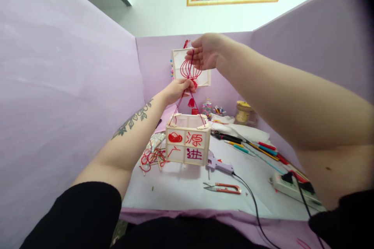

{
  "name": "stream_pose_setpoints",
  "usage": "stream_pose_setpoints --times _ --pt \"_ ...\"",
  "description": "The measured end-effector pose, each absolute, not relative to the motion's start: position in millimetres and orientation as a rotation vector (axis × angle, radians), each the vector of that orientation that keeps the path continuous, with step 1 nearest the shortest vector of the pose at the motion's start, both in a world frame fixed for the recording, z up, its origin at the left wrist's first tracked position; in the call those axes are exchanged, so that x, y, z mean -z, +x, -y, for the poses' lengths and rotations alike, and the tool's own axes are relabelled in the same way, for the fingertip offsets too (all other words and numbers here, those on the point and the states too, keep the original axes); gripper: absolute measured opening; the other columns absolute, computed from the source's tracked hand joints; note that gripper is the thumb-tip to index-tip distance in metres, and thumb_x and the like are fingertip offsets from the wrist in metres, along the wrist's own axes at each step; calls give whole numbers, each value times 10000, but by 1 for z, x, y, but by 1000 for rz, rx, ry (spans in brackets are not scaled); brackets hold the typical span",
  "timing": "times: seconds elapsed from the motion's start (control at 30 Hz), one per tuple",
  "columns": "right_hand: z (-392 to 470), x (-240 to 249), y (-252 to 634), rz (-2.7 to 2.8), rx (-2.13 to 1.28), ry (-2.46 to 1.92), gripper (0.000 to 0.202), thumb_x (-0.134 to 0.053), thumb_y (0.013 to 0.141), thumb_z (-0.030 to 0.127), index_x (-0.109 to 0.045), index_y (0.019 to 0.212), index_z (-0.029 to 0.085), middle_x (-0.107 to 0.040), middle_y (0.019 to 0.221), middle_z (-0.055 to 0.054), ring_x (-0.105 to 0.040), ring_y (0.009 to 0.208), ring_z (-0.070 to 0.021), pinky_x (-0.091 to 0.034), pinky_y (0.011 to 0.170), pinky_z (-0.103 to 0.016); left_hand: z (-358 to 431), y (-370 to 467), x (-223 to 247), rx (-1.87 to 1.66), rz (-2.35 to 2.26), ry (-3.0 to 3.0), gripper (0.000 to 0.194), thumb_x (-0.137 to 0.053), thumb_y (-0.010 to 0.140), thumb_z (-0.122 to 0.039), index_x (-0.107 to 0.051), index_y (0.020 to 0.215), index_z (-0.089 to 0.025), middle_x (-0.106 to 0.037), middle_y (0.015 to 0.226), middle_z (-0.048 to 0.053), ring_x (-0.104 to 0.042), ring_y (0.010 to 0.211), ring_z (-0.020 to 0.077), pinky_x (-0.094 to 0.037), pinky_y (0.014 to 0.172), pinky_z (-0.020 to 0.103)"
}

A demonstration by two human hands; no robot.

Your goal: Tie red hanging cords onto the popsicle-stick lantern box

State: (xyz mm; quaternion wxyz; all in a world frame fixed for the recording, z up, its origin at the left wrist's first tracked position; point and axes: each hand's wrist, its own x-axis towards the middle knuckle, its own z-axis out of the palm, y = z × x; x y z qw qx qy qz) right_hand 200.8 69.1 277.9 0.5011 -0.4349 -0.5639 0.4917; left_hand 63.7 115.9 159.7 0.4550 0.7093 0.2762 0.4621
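Note:
A square lantern (188, 158) of white panels in a pale wooden frame hangs above the table, with red and purple Chinese characters on its front. Dark red cords (179, 104) run up from its top corners and meet in my left hand (179, 89), which is closed around them. Higher up, my right hand (208, 51) has curled fingers with the upper end of the cord at its fingertips. Behind my hands, another white lantern (205, 78) with a red lantern drawing hangs at the back wall. A small red tassel (191, 102) shows between the cords.
On the white tabletop (175, 194) lie orange-handled thread snips (226, 188), a lilac glue gun (220, 165) with a black cable, and tangled red cord (149, 157). Pens, pliers (226, 137) and a power strip (295, 190) are on the right. Lilac walls enclose three sides.

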Motion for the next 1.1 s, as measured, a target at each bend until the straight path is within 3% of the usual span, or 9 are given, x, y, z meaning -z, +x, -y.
stream_pose_setpoints --times 0.17,0.33,0.53,0.73,1.1 --pt "-71 -278 203 1378 -1167 -1050 224 -448 931 270 -543 806 109 -590 730 -45 -536 753 -138 -358 741 -284 -118 61 -160 -1155 -709 1642 178 -552 928 -212 -636 815 -103 -614 708 22 -593 692 81 -412 660 209" --pt "-72 -279 208 1405 -1163 -1043 221 -456 922 272 -550 816 101 -598 741 -57 -540 762 -146 -360 738 -292 -126 62 -153 -1194 -694 1632 236 -522 944 -240 -657 805 -106 -590 676 11 -538 632 68 -374 610 195" --pt "-65 -276 207 1455 -1121 -1044 230 -461 929 268 -541 784 108 -596 744 -49 -550 755 -136 -355 733 -299 -134 66 -147 -1276 -763 1837 273 -483 938 -186 -679 758 -127 -605 716 17 -516 639 72 -391 659 214" --pt "-64 -273 203 1502 -1078 -1050 255 -465 928 256 -542 724 123 -597 764 -34 -528 724 -120 -347 723 -299 -131 61 -148 -1214 -680 1645 292 -416 958 -160 -597 731 -127 -527 603 -10 -528 583 72 -415 650 213" --pt "-55 -264 205 1729 -710 -985 249 -573 852 165 -585 604 185 -582 729 -29 -461 618 -111 -400 653 -291 -126 63 -149 -1152 -652 1666 295 -407 981 -205 -563 740 -134 -536 593 -16 -554 569 75 -444 638 217"
